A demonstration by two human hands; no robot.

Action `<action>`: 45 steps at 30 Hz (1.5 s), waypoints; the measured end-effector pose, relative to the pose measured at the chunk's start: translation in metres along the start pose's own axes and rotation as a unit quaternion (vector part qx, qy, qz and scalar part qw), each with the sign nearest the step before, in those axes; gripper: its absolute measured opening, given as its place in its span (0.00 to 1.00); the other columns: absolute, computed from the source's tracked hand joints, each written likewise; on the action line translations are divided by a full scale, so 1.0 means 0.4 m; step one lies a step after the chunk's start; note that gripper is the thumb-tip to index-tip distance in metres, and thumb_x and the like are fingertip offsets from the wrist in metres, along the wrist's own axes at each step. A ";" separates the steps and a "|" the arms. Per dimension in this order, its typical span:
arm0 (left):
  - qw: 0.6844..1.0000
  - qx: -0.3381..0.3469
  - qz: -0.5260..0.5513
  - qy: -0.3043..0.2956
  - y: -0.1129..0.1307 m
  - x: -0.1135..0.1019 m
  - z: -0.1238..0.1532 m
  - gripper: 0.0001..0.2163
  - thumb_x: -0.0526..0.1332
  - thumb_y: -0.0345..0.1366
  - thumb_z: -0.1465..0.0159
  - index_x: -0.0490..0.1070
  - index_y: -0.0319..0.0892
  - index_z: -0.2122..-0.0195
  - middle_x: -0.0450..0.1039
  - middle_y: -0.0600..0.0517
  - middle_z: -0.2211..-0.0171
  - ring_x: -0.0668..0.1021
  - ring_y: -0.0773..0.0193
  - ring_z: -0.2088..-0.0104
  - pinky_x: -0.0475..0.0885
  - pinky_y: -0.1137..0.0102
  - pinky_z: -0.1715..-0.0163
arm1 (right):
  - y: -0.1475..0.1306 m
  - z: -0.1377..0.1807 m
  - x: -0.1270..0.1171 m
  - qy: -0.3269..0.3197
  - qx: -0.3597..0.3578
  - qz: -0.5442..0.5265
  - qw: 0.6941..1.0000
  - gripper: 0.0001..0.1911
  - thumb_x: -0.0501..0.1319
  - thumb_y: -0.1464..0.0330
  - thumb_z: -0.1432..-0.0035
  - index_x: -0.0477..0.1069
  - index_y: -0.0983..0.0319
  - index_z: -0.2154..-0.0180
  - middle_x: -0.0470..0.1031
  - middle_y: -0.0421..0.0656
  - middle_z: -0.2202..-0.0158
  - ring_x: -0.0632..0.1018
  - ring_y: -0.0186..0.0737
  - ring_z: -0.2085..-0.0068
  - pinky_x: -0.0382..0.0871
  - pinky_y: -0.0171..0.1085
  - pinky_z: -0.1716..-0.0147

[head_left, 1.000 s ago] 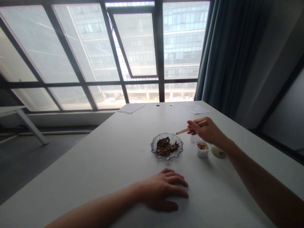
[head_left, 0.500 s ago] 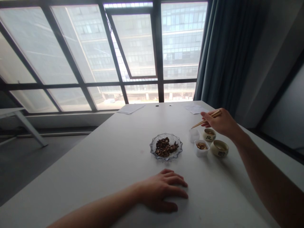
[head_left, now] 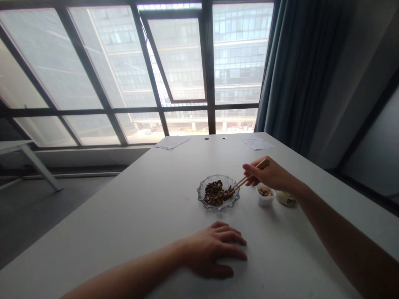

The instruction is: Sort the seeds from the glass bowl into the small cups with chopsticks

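My right hand (head_left: 270, 173) is closed around a pair of wooden chopsticks (head_left: 249, 176). Their tips reach into a clear glass bowl with a scalloped rim (head_left: 202, 200), at the right side of a heap of dark brown seeds (head_left: 215, 193). My left hand (head_left: 215, 249) lies on the white table in front of the bowl, fingers spread, holding nothing. Just below the right hand stands a small white plastic cup (head_left: 264, 201) with light brown nuts in it. Beside that, a cream ceramic cup with dark lettering (head_left: 286, 200) is partly covered by my wrist.
Loose paper sheets lie on the table (head_left: 140, 216) at the far left (head_left: 172, 142) and far right (head_left: 259, 143). Windows rise behind the table, with a dark blue curtain (head_left: 286, 74) at the right. Another table (head_left: 15, 146) stands at the left.
My right hand has moved left and toward me, bringing the chopstick tips from above the small containers into the glass bowl. It now hides the back containers. My left hand has stayed put.
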State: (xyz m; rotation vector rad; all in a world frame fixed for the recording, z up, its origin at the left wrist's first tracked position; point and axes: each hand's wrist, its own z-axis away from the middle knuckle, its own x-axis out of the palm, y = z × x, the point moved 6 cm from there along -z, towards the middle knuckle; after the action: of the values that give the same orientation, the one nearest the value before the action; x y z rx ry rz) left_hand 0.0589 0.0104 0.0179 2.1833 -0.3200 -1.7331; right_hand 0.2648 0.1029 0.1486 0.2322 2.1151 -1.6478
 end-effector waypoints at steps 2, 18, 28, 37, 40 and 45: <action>1.000 0.002 -0.001 0.003 0.001 0.000 0.000 0.25 0.62 0.54 0.31 0.68 0.51 0.36 0.71 0.45 0.35 0.72 0.50 0.34 0.57 0.55 0.29 | 0.005 -0.004 0.015 -0.012 -0.002 0.013 1.000 0.28 0.69 0.44 0.41 0.82 0.64 0.67 0.86 0.50 0.70 0.88 0.48 0.69 0.83 0.36 0.72; 1.000 0.007 0.003 0.013 0.001 -0.001 0.000 0.25 0.63 0.53 0.31 0.68 0.51 0.36 0.71 0.47 0.35 0.72 0.52 0.33 0.56 0.57 0.29 | -0.002 0.003 -0.033 0.045 -0.007 -0.005 0.999 0.29 0.69 0.42 0.43 0.82 0.64 0.69 0.86 0.52 0.70 0.88 0.51 0.69 0.86 0.40 0.68; 1.000 0.005 0.000 0.011 0.002 -0.002 0.002 0.25 0.62 0.53 0.31 0.69 0.50 0.36 0.71 0.46 0.35 0.72 0.52 0.34 0.56 0.57 0.29 | 0.012 0.027 -0.246 0.235 0.021 0.052 0.970 0.25 0.73 0.47 0.43 0.82 0.64 0.69 0.85 0.52 0.72 0.88 0.49 0.71 0.86 0.36 0.73; 1.000 0.006 0.001 0.016 0.003 -0.002 0.002 0.25 0.62 0.54 0.31 0.69 0.52 0.36 0.71 0.48 0.35 0.72 0.53 0.33 0.56 0.58 0.29 | -0.002 0.026 -0.210 0.223 0.003 0.053 0.973 0.26 0.71 0.44 0.43 0.82 0.63 0.68 0.85 0.51 0.72 0.88 0.49 0.70 0.86 0.37 0.72; 1.000 0.005 0.003 0.017 0.002 -0.002 0.002 0.25 0.62 0.54 0.31 0.69 0.51 0.36 0.72 0.47 0.35 0.72 0.52 0.34 0.56 0.57 0.30 | -0.009 0.024 -0.157 0.162 -0.001 -0.001 0.987 0.30 0.70 0.41 0.46 0.82 0.63 0.68 0.85 0.51 0.71 0.88 0.50 0.70 0.86 0.38 0.71; 1.000 0.005 0.004 0.017 0.000 -0.001 0.001 0.24 0.61 0.54 0.31 0.69 0.51 0.37 0.72 0.47 0.35 0.72 0.52 0.34 0.57 0.57 0.30 | -0.001 0.008 -0.053 0.055 0.011 -0.034 0.998 0.32 0.71 0.39 0.48 0.82 0.64 0.69 0.85 0.52 0.71 0.88 0.50 0.69 0.85 0.37 0.70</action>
State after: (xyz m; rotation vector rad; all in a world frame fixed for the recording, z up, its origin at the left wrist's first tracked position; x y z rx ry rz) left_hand 0.0583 0.0103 0.0183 2.2135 -0.3288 -1.6922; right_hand 0.2843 0.1028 0.1579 0.2664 2.2076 -1.7346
